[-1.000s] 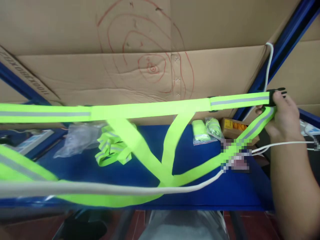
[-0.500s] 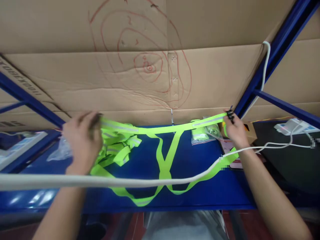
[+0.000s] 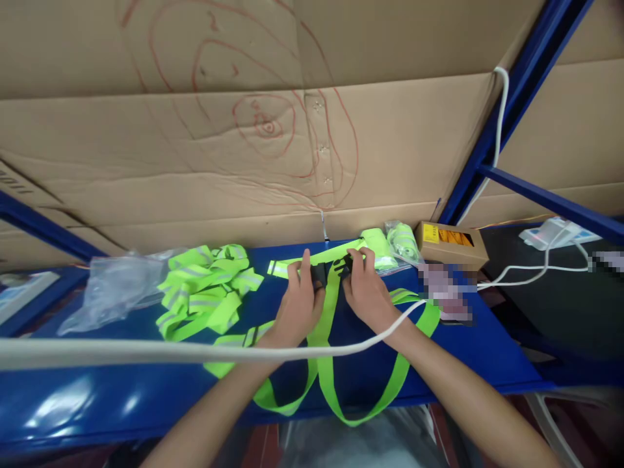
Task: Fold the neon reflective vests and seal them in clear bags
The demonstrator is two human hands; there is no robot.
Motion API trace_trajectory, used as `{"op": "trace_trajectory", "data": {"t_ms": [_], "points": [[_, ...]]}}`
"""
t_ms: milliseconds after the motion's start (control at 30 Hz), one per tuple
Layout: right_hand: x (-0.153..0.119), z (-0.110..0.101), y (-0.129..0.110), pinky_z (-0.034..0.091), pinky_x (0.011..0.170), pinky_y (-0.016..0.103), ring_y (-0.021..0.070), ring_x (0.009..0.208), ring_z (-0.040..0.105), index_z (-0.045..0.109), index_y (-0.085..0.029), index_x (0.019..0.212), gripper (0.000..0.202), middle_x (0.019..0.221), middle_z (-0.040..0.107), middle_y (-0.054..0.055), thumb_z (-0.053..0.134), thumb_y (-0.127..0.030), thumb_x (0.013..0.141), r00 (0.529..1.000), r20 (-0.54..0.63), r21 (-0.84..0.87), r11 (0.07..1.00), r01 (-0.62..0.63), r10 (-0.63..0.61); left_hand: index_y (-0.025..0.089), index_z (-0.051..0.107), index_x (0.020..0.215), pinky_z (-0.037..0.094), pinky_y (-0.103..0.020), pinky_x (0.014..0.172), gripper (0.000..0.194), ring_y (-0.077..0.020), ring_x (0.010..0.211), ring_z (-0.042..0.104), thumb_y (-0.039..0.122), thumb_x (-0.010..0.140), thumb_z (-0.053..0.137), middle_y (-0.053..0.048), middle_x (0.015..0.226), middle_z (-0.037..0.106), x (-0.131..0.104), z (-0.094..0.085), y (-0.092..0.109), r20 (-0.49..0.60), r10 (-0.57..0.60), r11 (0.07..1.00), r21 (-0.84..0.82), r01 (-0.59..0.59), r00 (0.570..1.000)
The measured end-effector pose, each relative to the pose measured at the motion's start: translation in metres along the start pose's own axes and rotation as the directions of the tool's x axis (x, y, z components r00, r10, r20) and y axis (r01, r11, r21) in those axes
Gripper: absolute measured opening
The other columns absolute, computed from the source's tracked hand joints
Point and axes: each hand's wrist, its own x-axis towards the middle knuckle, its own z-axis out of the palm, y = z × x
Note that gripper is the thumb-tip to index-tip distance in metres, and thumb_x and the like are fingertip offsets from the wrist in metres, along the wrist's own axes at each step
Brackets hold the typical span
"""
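Observation:
My left hand [image 3: 299,305] is closed on the black socket half of a buckle [image 3: 319,275]. In my right hand [image 3: 369,286] is the pronged half of the buckle [image 3: 342,265], held a short gap apart from the other. Both halves belong to a neon-yellow reflective strap harness [image 3: 326,383], whose crossed straps and loops hang and lie on the blue table below my wrists. Left of my hands rests a loose heap of similar reflective straps [image 3: 209,292].
A clear plastic bag [image 3: 121,286] lies at the left. Bagged rolls of yellow strap [image 3: 402,242] and an open cardboard box [image 3: 453,244] stand at the back right. A white cable [image 3: 195,351] crosses in front of my forearms. Blue posts [image 3: 526,104] and a cardboard wall [image 3: 404,143] rise behind.
My hands have come together at the middle from far apart, bringing the buckle halves close. The stretched waist strap has dropped slack, and the strap heap now shows uncovered.

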Motion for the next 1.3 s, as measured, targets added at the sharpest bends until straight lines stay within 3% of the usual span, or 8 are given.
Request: {"op": "trace_trajectory", "data": {"t_ms": [267,600,767,933,1100,1200,1300], "points": [[-0.008,0.008,-0.012,0.064,0.085,0.041,0.0345,0.122,0.063,0.039,-0.007,0.145,0.053,0.148,0.043,0.025,0.044,-0.007,0.092,0.998,0.061,-0.167,0.986,0.018,-0.008,0.015,-0.006,0.163,0.058,-0.036,0.070,0.088,-0.0266,0.096,0.067,0.021,0.093,0.048,-0.023,0.136,0.042,-0.006,0.003,0.009,0.099,-0.062,0.998,0.005,0.062,0.993],[-0.006,0.008,-0.012,0.064,0.078,0.037,0.0316,0.113,0.067,0.040,-0.007,0.146,0.049,0.142,0.049,0.026,0.036,-0.004,0.097,1.000,0.003,-0.330,0.944,0.005,-0.005,0.016,-0.014,0.162,0.060,-0.038,0.076,0.093,-0.0272,0.102,0.065,0.018,0.093,0.048,-0.024,0.139,0.039,-0.006,0.006,0.010,0.036,-0.037,0.999,-0.020,0.038,0.999],[-0.005,0.006,-0.013,0.064,0.071,0.038,0.0311,0.105,0.069,0.041,-0.008,0.148,0.050,0.137,0.055,0.025,0.028,-0.005,0.100,1.000,-0.019,-0.406,0.913,-0.026,0.020,0.018,-0.013,0.163,0.058,-0.044,0.090,0.094,-0.0304,0.117,0.058,0.025,0.096,0.053,-0.024,0.142,0.033,-0.008,0.004,0.015,-0.020,0.016,0.997,-0.079,-0.018,1.000],[-0.008,0.007,-0.017,0.063,0.084,0.044,0.0350,0.119,0.063,0.027,-0.011,0.158,0.063,0.143,0.048,0.026,0.033,-0.003,0.096,0.999,0.038,-0.330,0.944,0.030,-0.018,0.023,-0.003,0.164,0.057,-0.045,0.093,0.085,-0.0299,0.121,0.055,0.029,0.099,0.051,-0.020,0.141,0.032,-0.008,0.004,0.007,-0.014,0.045,0.987,-0.152,-0.046,0.999],[-0.014,0.013,-0.015,0.064,0.087,0.041,0.0347,0.122,0.062,0.019,-0.011,0.162,0.079,0.149,0.039,0.026,0.049,-0.009,0.089,0.978,0.170,-0.149,0.978,0.144,-0.118,0.025,0.002,0.165,0.054,-0.048,0.099,0.082,-0.0309,0.127,0.051,0.025,0.099,0.051,-0.018,0.141,0.033,-0.008,0.002,-0.005,0.027,0.106,0.979,-0.177,-0.100,0.994],[-0.015,0.012,-0.009,0.064,0.087,0.044,0.0348,0.122,0.062,0.010,-0.014,0.164,0.084,0.150,0.036,0.025,0.051,-0.013,0.090,0.969,0.175,-0.008,0.984,0.179,-0.175,0.025,0.007,0.164,0.055,-0.044,0.098,0.078,-0.0293,0.125,0.053,0.025,0.099,0.050,-0.018,0.141,0.035,-0.006,-0.004,-0.007,0.064,0.139,0.975,-0.186,-0.125,0.988],[-0.014,0.004,0.000,0.057,0.101,0.046,0.0330,0.136,0.051,0.004,-0.019,0.164,0.085,0.151,0.035,0.022,0.053,-0.018,0.095,0.943,0.154,0.153,0.950,0.272,-0.295,0.026,0.022,0.162,0.053,-0.045,0.098,0.070,-0.0295,0.122,0.056,0.023,0.098,0.051,-0.017,0.140,0.043,-0.003,-0.016,-0.007,0.123,0.176,0.982,-0.097,-0.165,0.977]]}}
